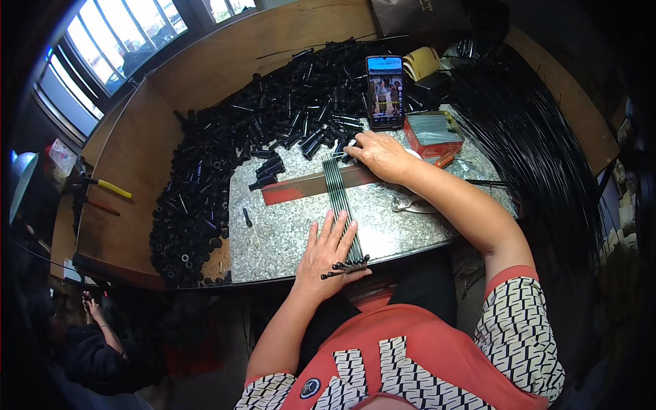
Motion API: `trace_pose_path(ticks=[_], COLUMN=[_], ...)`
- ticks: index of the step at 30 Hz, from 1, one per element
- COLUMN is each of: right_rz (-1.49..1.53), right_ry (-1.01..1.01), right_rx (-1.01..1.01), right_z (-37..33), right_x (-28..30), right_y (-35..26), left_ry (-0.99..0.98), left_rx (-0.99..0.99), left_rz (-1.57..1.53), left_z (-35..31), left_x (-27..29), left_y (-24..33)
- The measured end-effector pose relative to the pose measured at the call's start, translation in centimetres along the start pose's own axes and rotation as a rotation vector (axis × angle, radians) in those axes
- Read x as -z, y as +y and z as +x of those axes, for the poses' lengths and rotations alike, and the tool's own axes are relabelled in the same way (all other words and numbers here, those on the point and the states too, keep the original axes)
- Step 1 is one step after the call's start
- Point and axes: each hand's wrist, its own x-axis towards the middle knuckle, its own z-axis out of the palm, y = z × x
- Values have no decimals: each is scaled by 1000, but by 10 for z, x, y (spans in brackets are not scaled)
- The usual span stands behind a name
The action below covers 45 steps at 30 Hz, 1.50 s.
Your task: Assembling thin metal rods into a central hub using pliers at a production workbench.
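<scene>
Daylight comes in strong through the barred window (126, 41) at upper left, its panes nearly blown to white. The pale speckled desk (294, 236) is bright, with a hot patch of glare near its front edge. I can see the hands (321, 256) well lit and fairly crisp. The phone screen (387, 99) glows by itself. The heaped black parts (184, 212) merge into shade, fine detail lost, and a person (102, 355) at lower left is murky. Towards the rim, wooden walls (113, 212) bow and the corners drop to black.
</scene>
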Motion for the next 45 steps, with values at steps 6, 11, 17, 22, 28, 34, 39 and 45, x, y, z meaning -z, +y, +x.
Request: trace_pose_path(ticks=[6, 11, 17, 22, 28, 34, 39, 45], right_rz=[-2, 12, 23, 17, 10, 11, 17, 23], right_ry=[-36, -43, -47, -46, -15, -7, -10, -21], right_rx=[-5, -1, -11, -13, -8, -14, -20, -30], right_z=[3, 5, 5, 4, 1, 0, 0, 3], right_x=[0, -2, -2, -2, 0, 2, 1, 0], right_y=[-1, -2, -1, 0, 0, 0, 0, -3], left_ry=[-5, -6, -10, -18, -31, -29, -39, -42], left_rx=[4, 7, 10, 15, 20, 12, 22, 24], left_rz=[1, 5, 7, 12, 15, 28, 29, 33], left_z=[0, 0, 0, 0, 1, -1, 0, 0], left_x=[0, -1, -1, 0, 1, -2, 0, -1], left_y=[0, 0, 0, 0, 1, -1, 1, 0])
